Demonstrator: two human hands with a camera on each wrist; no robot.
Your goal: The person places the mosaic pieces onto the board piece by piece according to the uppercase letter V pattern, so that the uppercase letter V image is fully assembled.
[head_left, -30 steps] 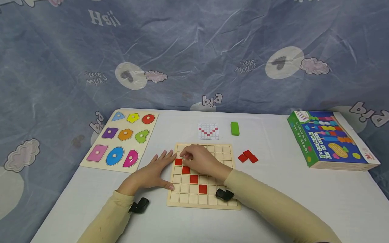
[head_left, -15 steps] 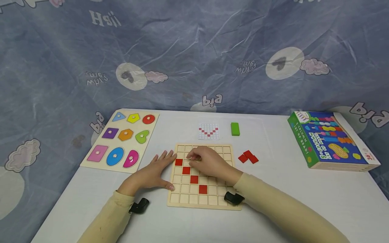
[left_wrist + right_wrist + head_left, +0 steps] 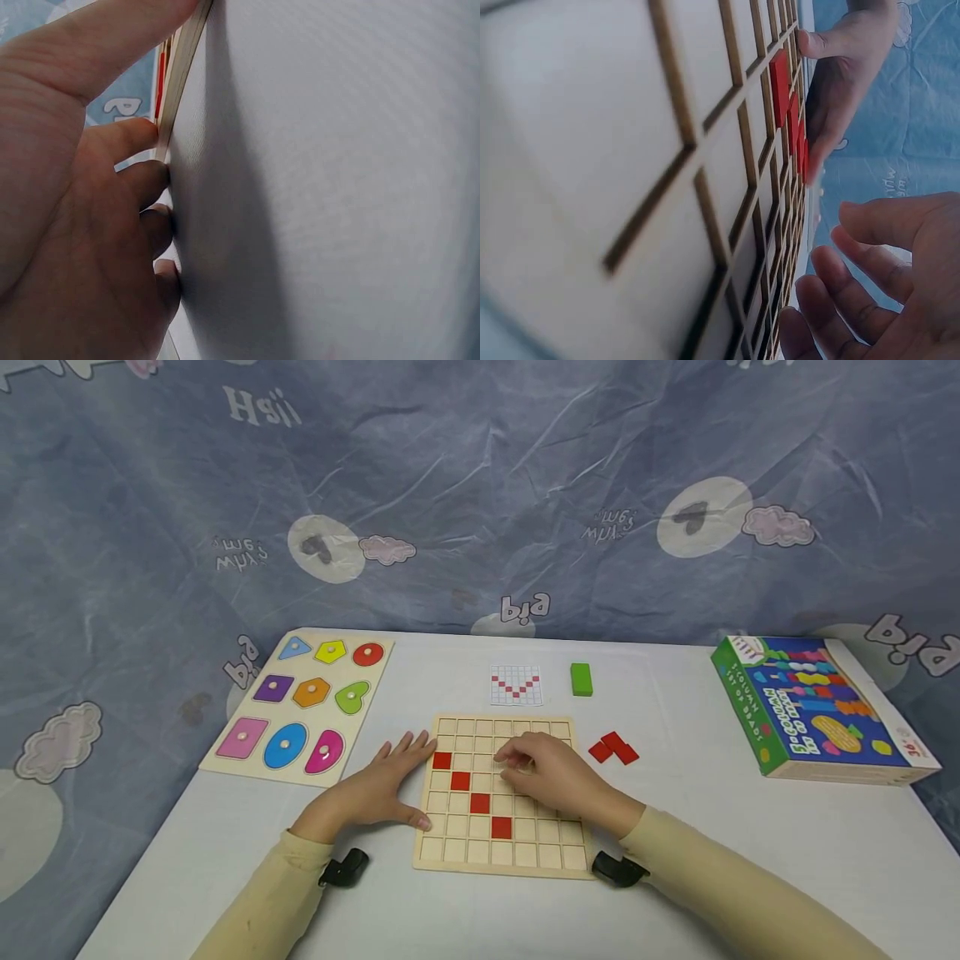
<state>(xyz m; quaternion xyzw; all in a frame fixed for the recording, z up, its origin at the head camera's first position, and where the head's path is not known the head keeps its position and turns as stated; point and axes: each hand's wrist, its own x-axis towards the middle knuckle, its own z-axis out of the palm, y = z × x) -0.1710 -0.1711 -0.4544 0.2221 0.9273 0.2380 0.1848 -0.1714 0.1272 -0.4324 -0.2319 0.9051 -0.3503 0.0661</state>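
Observation:
A wooden grid board point(image 3: 465, 867) lies on the table, with several red square tiles point(image 3: 479, 803) set in its cells along a diagonal from upper left to lower middle. My left hand point(image 3: 377, 793) is spread beside the board's left side, its thumb touching the edge; the left wrist view shows that thumb point(image 3: 112, 45) on the wooden rim. Over the board's right half hovers my right hand point(image 3: 551, 772), fingers loosely bent. In the right wrist view, thumb and fingertips point(image 3: 829, 270) stand apart with nothing between them. Loose red tiles point(image 3: 613, 747) lie right of the board.
Behind the board are a pattern card point(image 3: 516, 685) with red squares in a V and a green block point(image 3: 581, 679). A shape puzzle board point(image 3: 300, 718) lies at left. A bead-set box point(image 3: 825, 710) stands at right. A patterned cloth point(image 3: 480, 510) hangs behind.
My right hand has moved rightward over the board, away from the upper-left red tile. My left hand and the tiles have stayed where they were.

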